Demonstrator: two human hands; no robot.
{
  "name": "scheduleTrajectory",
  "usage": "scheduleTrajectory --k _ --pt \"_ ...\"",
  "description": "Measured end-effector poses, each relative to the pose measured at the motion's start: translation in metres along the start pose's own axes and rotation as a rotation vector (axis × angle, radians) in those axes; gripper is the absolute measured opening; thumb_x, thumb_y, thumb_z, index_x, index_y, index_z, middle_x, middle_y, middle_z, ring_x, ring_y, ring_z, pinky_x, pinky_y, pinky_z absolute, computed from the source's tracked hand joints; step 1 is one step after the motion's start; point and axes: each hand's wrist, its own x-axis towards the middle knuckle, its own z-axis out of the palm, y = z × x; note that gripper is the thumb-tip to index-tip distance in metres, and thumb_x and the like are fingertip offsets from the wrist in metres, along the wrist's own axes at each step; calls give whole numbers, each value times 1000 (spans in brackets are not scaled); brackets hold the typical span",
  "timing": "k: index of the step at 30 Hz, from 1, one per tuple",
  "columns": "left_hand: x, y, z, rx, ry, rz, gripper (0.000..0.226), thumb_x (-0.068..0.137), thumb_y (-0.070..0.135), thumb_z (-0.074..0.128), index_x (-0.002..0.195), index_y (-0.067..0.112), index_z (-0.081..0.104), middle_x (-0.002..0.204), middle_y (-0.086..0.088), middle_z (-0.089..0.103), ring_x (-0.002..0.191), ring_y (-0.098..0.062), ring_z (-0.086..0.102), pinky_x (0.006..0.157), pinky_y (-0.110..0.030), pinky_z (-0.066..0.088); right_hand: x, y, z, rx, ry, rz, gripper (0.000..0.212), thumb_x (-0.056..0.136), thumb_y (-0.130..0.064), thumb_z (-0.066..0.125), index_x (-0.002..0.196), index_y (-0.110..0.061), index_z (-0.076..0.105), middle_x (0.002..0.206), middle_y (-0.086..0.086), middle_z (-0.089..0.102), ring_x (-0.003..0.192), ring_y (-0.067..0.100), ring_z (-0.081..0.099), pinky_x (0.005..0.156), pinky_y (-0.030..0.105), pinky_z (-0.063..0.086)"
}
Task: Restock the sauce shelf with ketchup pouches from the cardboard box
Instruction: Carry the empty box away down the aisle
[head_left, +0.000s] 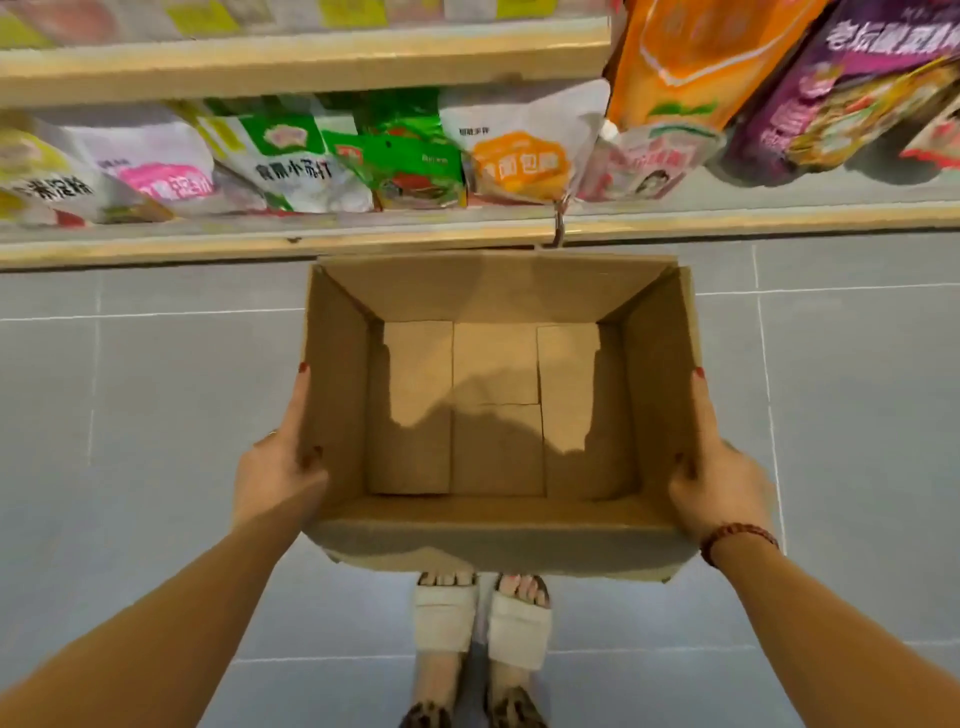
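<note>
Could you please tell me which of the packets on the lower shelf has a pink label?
The white packet second from the left has the pink label. Its neighbours carry yellow, green or orange panels instead, such as the green-labelled packet and the orange-labelled packet.

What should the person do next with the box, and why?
Probably set the box aside, or carry it off. Its bare bottom flaps show and no pouches lie inside, so nothing is left in it to shelve. The left hand and right hand both grip its side walls and hold it above the floor, in front of the shelf, so it is ready to move.
</note>
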Motion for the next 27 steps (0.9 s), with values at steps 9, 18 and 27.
scheduleTrajectory --k 9,18,27 --pt "29 -35 69 -17 2 -73 98 82 5 51 135 64 -6 58 -4 49 50 -18 46 45 -22 34 44 3 90 -53 36 -7 98 86 -5 53 139 -48 -17 58 1 41 46 18 42 48 26 38" --pt "26 -54 111 -44 88 -60 94 85 10 51 137 61 -9 58 -2 45 50 -15 42 58 -32 39 44 23 141 24 55 19 98 87 -4 53 136 -49 -19 76 9 49 47 15 39 50 30 37" --pt "21 -56 74 47 -212 -87 114 77 17 70 132 64 -18 104 -14 61 72 -27 55 59 -36 51 32 12 95 -88 -193 57 100 83 -12 57 138 -44 -20 109 16 53 58 18 46 51 32 43"
